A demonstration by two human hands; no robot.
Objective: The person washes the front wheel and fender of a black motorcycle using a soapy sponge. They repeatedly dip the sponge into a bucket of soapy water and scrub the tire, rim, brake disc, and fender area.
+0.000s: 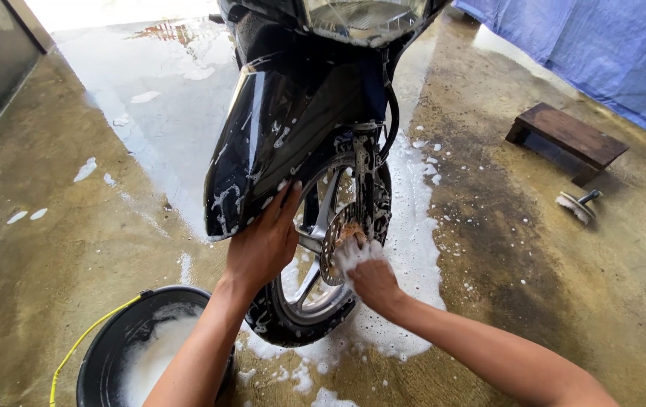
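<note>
A black motorbike stands on wet concrete, its glossy front mudguard [263, 143] streaked with foam. My left hand [263, 245] lies flat with spread fingers against the mudguard's lower edge, above the front wheel [304, 305]. My right hand [372, 279] is closed on a foamy sponge [353, 249] and presses it against the round brake disc [336, 241] at the wheel hub. The front fork [363, 177] rises just above the sponge. White suds cover my right fingers, so the sponge is mostly hidden.
A black bucket [108, 350] of soapy water with a yellow handle sits at lower left. A low wooden stool [568, 139] and a scrub brush [578, 205] lie at right. A blue tarp [602, 45] hangs behind. Foam puddles [413, 249] spread around the wheel.
</note>
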